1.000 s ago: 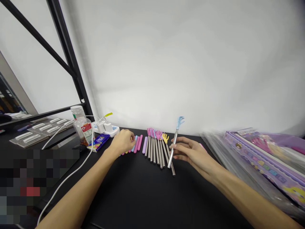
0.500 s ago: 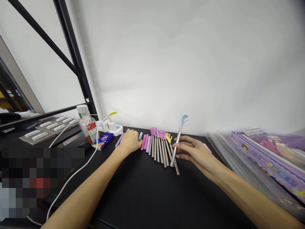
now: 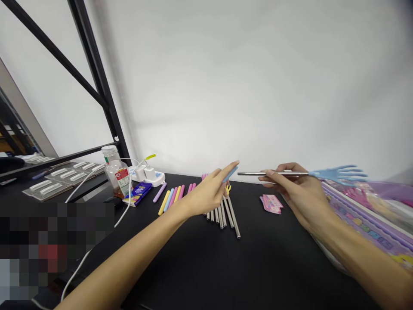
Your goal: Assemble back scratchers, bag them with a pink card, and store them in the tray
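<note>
My right hand pinches the metal rod of a back scratcher and holds it level above the table; its light-blue hand-shaped head points right. Facing the rod's bare end is a light-blue handle sleeve, gripped in the fingers of my left hand. A small gap separates sleeve and rod. Under and beyond my left hand lie several metal-rod back scratchers, their heads mostly hidden. To the left, several yellow, blue, pink and purple sleeves lie in a row, partly covered by my left arm.
Pink printed cards lie on the black table. At right are a purple printed box and clear plastic wrapping. A jar, a blue packet, a power strip and a white cable occupy the left.
My left hand has lifted the blue sleeve from the row and moved right. My right hand has moved right and up, turning the back scratcher from steep to level. The pink cards are now uncovered.
</note>
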`<state>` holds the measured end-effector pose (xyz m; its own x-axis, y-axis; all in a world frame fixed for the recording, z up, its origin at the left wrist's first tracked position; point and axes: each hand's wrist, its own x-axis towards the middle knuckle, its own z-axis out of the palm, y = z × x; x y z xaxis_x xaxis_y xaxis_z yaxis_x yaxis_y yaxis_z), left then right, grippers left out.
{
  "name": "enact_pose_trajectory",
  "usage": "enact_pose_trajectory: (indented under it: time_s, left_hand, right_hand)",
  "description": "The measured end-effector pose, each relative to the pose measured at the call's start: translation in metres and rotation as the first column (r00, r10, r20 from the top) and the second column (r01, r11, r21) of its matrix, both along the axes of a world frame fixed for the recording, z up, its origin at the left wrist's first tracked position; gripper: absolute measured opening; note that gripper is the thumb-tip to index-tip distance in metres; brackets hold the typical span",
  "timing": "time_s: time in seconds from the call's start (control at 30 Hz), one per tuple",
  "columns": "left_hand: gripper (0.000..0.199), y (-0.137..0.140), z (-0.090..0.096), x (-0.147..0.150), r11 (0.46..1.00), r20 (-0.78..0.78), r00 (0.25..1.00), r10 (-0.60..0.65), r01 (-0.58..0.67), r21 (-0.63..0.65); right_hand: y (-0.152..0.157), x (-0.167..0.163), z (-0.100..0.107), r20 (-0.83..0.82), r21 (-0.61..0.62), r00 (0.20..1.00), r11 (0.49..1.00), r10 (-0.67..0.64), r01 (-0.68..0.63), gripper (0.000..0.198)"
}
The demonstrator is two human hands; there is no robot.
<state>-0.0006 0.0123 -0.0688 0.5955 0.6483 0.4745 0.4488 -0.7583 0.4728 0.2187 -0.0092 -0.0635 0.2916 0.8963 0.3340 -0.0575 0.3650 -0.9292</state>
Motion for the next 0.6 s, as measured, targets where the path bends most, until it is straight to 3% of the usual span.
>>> enact_pose_trajectory:
  time_s: [0.1,0.2,0.4,0.6]
  left_hand:
    - [0.046,0.002,0.007,0.015,0.996,-0.007,0.996,0.083,-0.083,0.036]
    - [0.043,-0.002,-0.001,0.020,0.989,-0.016,0.990,0.141,-0.140,0.051]
    - [0.042,-0.010,-0.026,0.011,0.990,-0.128,0.986,0.111,-0.098,0.098]
    - [0.039,-0.007,-0.027,0.009,0.989,-0.106,0.988,0.109,-0.097,0.113]
  right_hand:
    - [-0.003,0.008,-0.001,-0.022,0.053,1.000,0.998,0.017,-0.016,0.035]
    - [-0.011,0.014,-0.012,-0.009,0.026,0.998,0.998,0.065,-0.065,0.030]
    - [-0.023,0.015,-0.026,0.051,-0.102,0.987,0.984,0.152,-0.146,0.033]
    - [-0.027,0.011,-0.027,0.135,-0.114,0.969,0.975,0.206,-0.191,0.030]
